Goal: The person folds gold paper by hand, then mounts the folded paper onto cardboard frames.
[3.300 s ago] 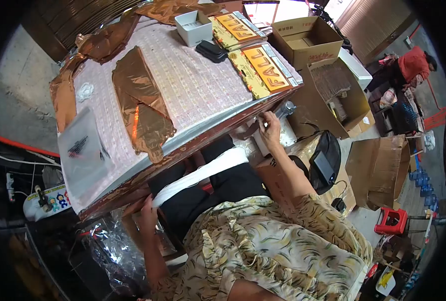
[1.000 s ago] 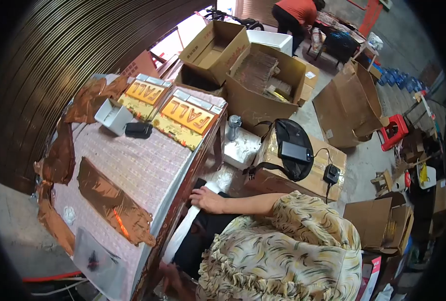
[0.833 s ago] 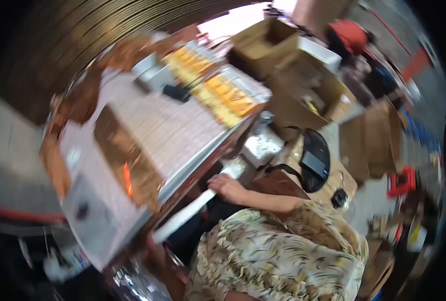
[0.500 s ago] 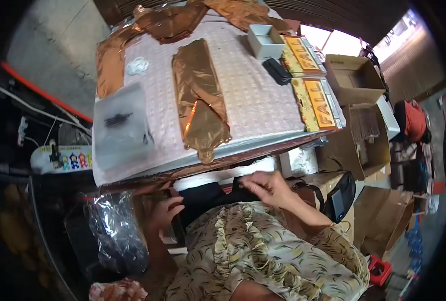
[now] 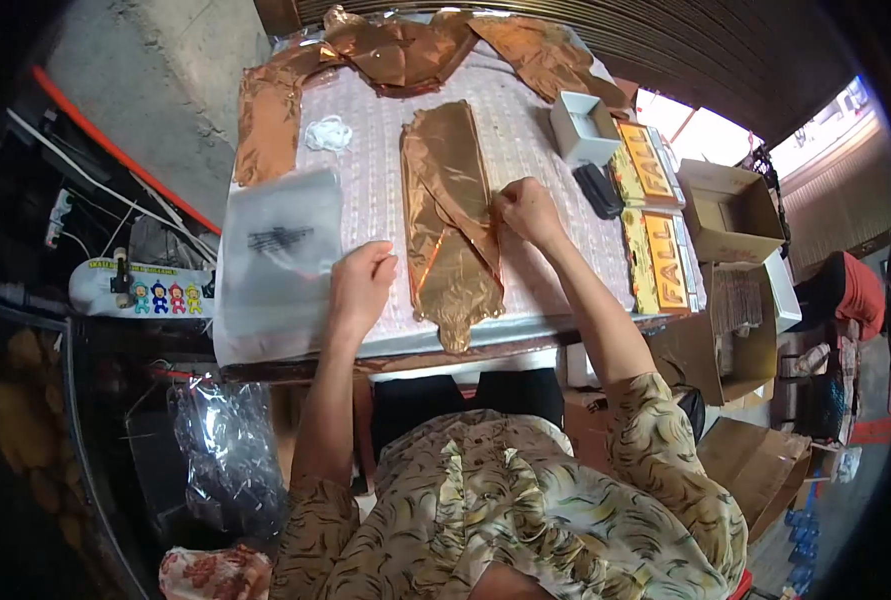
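A cartoon-printed skateboard sits left, an open cardboard box right.

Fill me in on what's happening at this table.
A person is working over a folded copper-coloured foil piece on the table. The right hand is at its right edge; whether it grasps the foil is unclear. The left hand is between the foil and the clear plastic bags.

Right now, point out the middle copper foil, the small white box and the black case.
Middle copper foil (image 5: 449,205), head view: centre of the sheet.
Small white box (image 5: 592,150), head view: near outer wall.
Black case (image 5: 597,190), head view: upper surface.
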A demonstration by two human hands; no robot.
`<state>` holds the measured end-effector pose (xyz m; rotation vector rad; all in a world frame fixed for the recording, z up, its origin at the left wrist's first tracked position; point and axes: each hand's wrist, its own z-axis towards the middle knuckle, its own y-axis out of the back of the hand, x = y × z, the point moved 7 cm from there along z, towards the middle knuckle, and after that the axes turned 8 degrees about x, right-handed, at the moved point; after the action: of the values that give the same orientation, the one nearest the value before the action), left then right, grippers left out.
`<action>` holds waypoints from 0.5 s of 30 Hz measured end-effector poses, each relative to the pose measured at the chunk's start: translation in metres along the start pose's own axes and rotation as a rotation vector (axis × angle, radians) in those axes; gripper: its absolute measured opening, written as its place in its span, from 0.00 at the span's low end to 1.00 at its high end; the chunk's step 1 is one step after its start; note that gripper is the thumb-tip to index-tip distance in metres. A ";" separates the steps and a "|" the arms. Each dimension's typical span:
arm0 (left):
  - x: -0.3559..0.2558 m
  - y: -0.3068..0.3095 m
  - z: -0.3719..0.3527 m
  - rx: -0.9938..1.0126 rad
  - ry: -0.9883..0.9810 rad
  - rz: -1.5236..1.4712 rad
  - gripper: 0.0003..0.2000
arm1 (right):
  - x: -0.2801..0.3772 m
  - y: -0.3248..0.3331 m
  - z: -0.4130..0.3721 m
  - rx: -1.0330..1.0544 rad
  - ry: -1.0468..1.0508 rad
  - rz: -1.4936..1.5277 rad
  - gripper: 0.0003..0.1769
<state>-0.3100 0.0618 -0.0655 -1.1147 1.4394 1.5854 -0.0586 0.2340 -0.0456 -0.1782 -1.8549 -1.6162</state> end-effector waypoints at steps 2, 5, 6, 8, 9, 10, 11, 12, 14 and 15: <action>-0.003 -0.002 0.017 -0.012 -0.031 0.131 0.12 | -0.010 -0.011 0.020 0.034 -0.091 0.030 0.16; -0.005 -0.010 0.036 0.006 -0.097 0.319 0.10 | -0.015 -0.019 0.037 0.062 -0.100 0.026 0.16; -0.005 -0.013 0.037 0.002 -0.097 0.320 0.10 | -0.015 -0.020 0.040 0.062 -0.096 0.026 0.16; -0.008 -0.016 0.038 0.009 -0.047 0.263 0.09 | -0.017 -0.025 0.039 0.088 -0.157 0.111 0.17; -0.009 -0.016 0.037 0.006 -0.018 0.243 0.08 | -0.017 -0.025 0.040 0.095 -0.154 0.110 0.17; -0.007 -0.018 0.038 0.001 -0.007 0.243 0.08 | -0.017 -0.023 0.039 0.109 -0.130 0.142 0.17; -0.005 -0.020 0.040 0.018 -0.034 0.232 0.08 | -0.013 -0.021 0.037 0.125 -0.107 0.174 0.16; -0.003 -0.022 0.040 0.032 -0.057 0.221 0.08 | -0.012 -0.018 0.032 0.143 -0.103 0.178 0.16; -0.011 -0.023 0.038 0.025 -0.030 0.223 0.08 | -0.003 -0.009 0.022 0.224 -0.160 0.325 0.16; -0.011 -0.025 0.039 0.037 -0.025 0.168 0.07 | -0.009 -0.011 0.023 0.192 -0.172 0.328 0.16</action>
<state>-0.2881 0.1038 -0.0643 -0.9708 1.5746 1.6744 -0.0658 0.2562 -0.0602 -0.5217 -1.9752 -1.2250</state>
